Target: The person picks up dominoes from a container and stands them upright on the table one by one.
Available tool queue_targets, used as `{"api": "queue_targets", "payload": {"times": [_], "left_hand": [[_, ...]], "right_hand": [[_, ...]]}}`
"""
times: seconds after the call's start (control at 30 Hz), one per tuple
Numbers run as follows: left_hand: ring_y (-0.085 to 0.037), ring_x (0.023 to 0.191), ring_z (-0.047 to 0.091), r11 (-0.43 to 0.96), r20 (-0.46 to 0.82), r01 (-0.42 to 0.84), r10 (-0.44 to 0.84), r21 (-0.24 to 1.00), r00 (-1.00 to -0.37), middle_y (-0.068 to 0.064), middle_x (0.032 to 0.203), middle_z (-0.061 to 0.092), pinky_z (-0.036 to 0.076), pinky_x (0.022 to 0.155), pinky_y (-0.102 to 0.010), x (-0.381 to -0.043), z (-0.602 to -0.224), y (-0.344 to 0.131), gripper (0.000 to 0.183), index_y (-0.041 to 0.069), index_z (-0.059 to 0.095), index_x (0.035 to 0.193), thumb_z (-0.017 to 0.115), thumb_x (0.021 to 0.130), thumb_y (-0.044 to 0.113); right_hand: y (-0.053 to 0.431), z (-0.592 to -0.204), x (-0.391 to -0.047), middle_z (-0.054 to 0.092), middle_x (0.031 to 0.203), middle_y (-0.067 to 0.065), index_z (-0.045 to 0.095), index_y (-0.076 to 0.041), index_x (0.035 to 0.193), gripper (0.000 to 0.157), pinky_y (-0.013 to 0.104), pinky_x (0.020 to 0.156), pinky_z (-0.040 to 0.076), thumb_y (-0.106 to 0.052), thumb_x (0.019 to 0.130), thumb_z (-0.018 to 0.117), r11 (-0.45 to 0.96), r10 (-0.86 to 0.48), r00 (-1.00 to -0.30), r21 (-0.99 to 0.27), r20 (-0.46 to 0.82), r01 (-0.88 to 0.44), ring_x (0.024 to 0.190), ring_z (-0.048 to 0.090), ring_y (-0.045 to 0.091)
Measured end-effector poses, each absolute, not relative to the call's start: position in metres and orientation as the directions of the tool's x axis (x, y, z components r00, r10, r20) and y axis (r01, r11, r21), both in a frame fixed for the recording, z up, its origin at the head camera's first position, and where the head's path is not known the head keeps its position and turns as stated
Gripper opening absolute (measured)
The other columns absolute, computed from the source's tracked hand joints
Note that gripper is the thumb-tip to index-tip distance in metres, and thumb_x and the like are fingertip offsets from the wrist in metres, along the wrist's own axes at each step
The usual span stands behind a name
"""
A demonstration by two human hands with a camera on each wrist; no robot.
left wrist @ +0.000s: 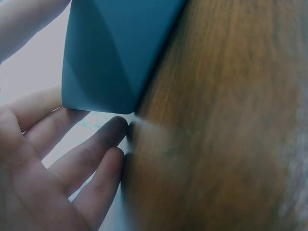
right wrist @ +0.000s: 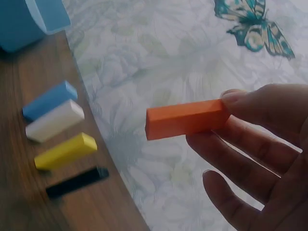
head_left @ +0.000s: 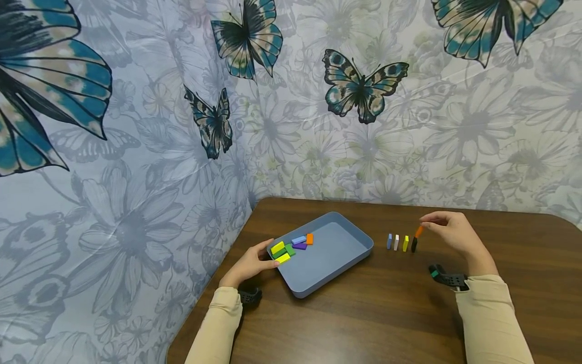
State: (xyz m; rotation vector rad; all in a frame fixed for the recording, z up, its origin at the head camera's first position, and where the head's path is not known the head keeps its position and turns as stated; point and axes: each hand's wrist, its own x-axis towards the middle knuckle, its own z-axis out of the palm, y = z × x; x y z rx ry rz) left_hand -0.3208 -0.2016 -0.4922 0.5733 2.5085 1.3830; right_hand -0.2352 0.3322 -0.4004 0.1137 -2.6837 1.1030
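Between thumb and fingers my right hand (head_left: 450, 230) pinches one end of an orange block (right wrist: 183, 119), raised above the table. Close by stands a row of upright blocks: a blue one (head_left: 389, 241), a white one (head_left: 396, 242), a yellow one (head_left: 405, 243) and a black one (head_left: 414, 245). In the head view the orange block's lower end overlaps the top of the black one. My left hand (head_left: 250, 263) grips the left corner of a grey-blue tray (head_left: 336, 247). The left wrist view shows fingers against the tray's outer wall (left wrist: 101, 57).
Several loose blocks lie in the tray's left end, among them a yellow block (head_left: 277, 247), a purple block (head_left: 299, 246) and another orange block (head_left: 309, 238). The brown wooden table (head_left: 354, 323) meets a butterfly-patterned wall covering (head_left: 291, 167) at the back and left.
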Motion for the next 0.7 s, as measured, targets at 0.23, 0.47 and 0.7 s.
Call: {"api": "queue_targets", "payload": {"times": [0.23, 0.47, 0.7], "left_hand": [[-0.045, 0.139, 0.044, 0.481, -0.006, 0.233, 0.445, 0.845, -0.896, -0.02, 0.158, 0.038, 0.042, 0.109, -0.057, -0.32, -0.491, -0.205, 0.081, 0.01, 0.037, 0.156, 0.078, 0.088, 0.028], [-0.045, 0.139, 0.045, 0.475, 0.005, 0.25, 0.459, 0.844, -0.889, -0.021, 0.157, 0.04, 0.042, 0.11, -0.057, -0.32, -0.491, -0.208, 0.081, 0.007, 0.035, 0.156, 0.077, 0.089, 0.027], [-0.044, 0.139, 0.045, 0.478, 0.0, 0.246, 0.458, 0.843, -0.889, -0.021, 0.156, 0.041, 0.042, 0.11, -0.056, -0.322, -0.493, -0.21, 0.083, 0.009, 0.035, 0.156, 0.078, 0.088, 0.03]], "right_hand": [[0.341, -0.408, -0.231, 0.069, 0.116, 0.025, 0.068, 0.004, 0.122, 0.035, 0.022, 0.07, 0.051, -0.024, 0.102, 0.061, 0.741, 0.038, -0.975, -0.66, 0.22, -0.12, 0.082, 0.054, -0.011], [0.345, -0.415, -0.228, 0.068, 0.117, 0.027, 0.066, 0.007, 0.124, 0.035, 0.033, 0.075, 0.055, -0.02, 0.102, 0.06, 0.761, 0.037, -0.984, -0.643, 0.173, -0.084, 0.095, 0.064, 0.019], [0.344, -0.43, -0.229, 0.067, 0.116, 0.031, 0.064, 0.011, 0.122, 0.032, 0.054, 0.083, 0.055, -0.011, 0.099, 0.062, 0.757, 0.02, -0.988, -0.648, 0.153, -0.085, 0.105, 0.063, 0.046]]}}
